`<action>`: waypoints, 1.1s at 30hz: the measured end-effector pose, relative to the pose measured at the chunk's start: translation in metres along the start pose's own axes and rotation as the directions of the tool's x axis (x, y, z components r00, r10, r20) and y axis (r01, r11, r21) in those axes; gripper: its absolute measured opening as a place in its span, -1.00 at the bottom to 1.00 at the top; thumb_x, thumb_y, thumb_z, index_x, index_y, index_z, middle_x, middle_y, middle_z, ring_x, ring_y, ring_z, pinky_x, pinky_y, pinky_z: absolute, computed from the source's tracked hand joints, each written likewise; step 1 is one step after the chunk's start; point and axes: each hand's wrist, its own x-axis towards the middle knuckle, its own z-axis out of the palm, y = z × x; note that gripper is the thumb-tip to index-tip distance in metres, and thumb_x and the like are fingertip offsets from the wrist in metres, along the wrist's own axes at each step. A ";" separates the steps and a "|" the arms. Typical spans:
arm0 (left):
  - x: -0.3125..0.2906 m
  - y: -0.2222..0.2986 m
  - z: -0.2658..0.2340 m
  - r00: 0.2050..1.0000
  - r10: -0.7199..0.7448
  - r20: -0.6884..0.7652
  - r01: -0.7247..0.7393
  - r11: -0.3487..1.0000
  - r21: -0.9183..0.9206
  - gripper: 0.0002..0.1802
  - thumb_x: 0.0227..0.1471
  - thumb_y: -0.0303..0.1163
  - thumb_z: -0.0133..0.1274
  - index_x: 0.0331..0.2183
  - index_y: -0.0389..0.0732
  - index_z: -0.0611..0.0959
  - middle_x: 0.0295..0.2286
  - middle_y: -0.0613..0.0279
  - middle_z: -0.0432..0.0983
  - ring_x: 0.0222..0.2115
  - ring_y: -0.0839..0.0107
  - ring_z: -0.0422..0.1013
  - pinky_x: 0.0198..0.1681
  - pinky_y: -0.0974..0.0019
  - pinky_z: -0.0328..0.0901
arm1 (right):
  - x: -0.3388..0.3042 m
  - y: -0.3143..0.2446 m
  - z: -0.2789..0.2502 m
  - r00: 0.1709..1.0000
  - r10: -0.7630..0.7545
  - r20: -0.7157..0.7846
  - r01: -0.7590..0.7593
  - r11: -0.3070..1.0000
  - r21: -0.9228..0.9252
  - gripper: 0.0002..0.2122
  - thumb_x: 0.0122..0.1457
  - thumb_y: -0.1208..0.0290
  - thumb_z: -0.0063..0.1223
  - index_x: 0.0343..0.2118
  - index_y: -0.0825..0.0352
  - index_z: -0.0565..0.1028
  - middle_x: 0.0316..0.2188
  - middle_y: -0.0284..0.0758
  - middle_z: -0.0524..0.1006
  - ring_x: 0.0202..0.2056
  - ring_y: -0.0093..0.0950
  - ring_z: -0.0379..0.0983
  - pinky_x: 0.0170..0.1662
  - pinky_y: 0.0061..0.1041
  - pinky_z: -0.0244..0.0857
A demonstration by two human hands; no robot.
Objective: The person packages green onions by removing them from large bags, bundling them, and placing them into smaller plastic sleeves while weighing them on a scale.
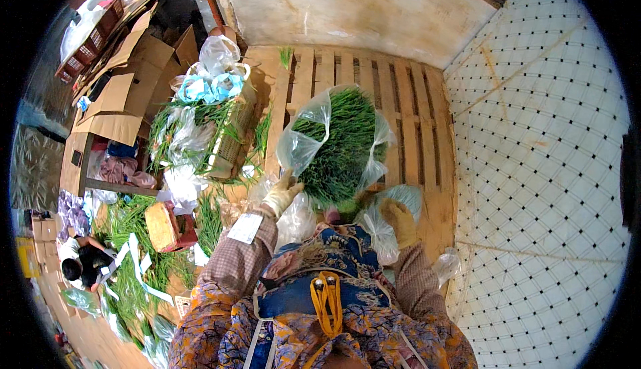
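A thick mass of thin, grass-like greens [347,142] lay near the middle of the frame, slightly right of centre, its fine dark-green blades packed densely. A clear plastic bag [305,143] sat around it, gaping wide: the wrinkled film bulged out at the left and draped along the right side, with the greens exposed between.

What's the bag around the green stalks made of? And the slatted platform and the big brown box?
The bag looks like thin, shiny plastic: it's clear and wrinkled. The slatted platform is probably dull wood, in brown boards. The big brown box seems to be matte cardboard, with bent flaps.
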 end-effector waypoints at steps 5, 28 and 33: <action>0.084 0.076 0.012 0.995 -0.064 0.077 0.072 0.992 -0.106 -0.23 -0.06 -0.21 0.00 0.06 -0.40 0.07 -0.04 -0.07 0.21 -0.04 0.22 0.19 -0.02 0.37 0.08 | 0.130 -0.039 0.007 0.998 0.040 -0.052 -0.030 0.982 0.185 -0.80 0.07 0.43 -0.08 -0.25 0.37 0.38 -0.44 -0.31 0.44 -0.43 -0.50 0.37 -0.41 -0.59 0.25; 0.096 0.062 0.018 0.878 -0.450 -0.165 0.163 0.603 -0.781 -0.74 -0.04 -0.33 -0.19 -0.57 -0.22 0.55 -0.71 0.28 0.39 -0.78 0.52 0.18 -0.74 0.45 0.06 | 0.166 -0.146 0.108 0.806 0.587 -0.082 -0.487 0.578 -0.655 -0.71 0.13 0.17 -0.16 -0.41 0.34 0.41 -0.64 -0.41 0.36 -0.70 -0.63 0.20 -0.64 -0.65 0.14; 0.001 0.032 0.024 0.823 -0.437 -0.364 -0.090 0.532 -0.842 -0.83 -0.07 -0.45 -0.19 -0.59 -0.26 0.47 -0.69 0.19 0.40 -0.78 0.47 0.21 -0.76 0.41 0.09 | 0.119 -0.131 0.086 0.590 0.807 0.030 -0.446 0.357 -0.820 -0.74 0.13 0.27 -0.13 -0.43 0.39 0.47 -0.86 -0.55 -0.03 -0.83 -0.69 -0.20 -0.78 -0.66 -0.22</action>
